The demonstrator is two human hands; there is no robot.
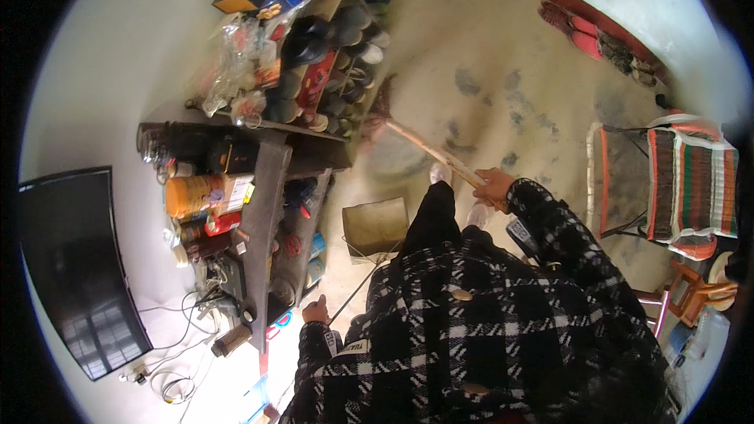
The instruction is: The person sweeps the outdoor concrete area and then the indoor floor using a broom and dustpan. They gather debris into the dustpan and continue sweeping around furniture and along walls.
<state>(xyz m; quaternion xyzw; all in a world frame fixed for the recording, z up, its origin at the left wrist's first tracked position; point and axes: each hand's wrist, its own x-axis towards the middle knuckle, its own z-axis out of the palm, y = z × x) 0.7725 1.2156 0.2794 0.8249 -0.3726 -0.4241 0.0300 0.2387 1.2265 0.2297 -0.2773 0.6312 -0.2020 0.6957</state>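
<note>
My right hand point(495, 186) grips the pale wooden handle of a broom point(435, 154). The handle slants away to the upper left, and its reddish-brown head is blurred against the floor by the shoe rack. Low on the left, my left hand point(316, 310) is closed around the thin metal rod of a long-handled dustpan point(376, 219). The dustpan's boxy, dull tan pan rests on the floor to the left of my feet, its mouth facing away from me. Between the pan and the broom handle, one light-coloured shoe point(440, 173) shows.
A shoe rack point(347, 70) and a crowded dark cabinet point(268, 218) line the left side, below a wall-mounted television point(76, 271). A striped folding chair point(677, 182) stands at right. Several shoes point(585, 38) lie along the far right wall. Dark stains mark the concrete floor point(471, 23).
</note>
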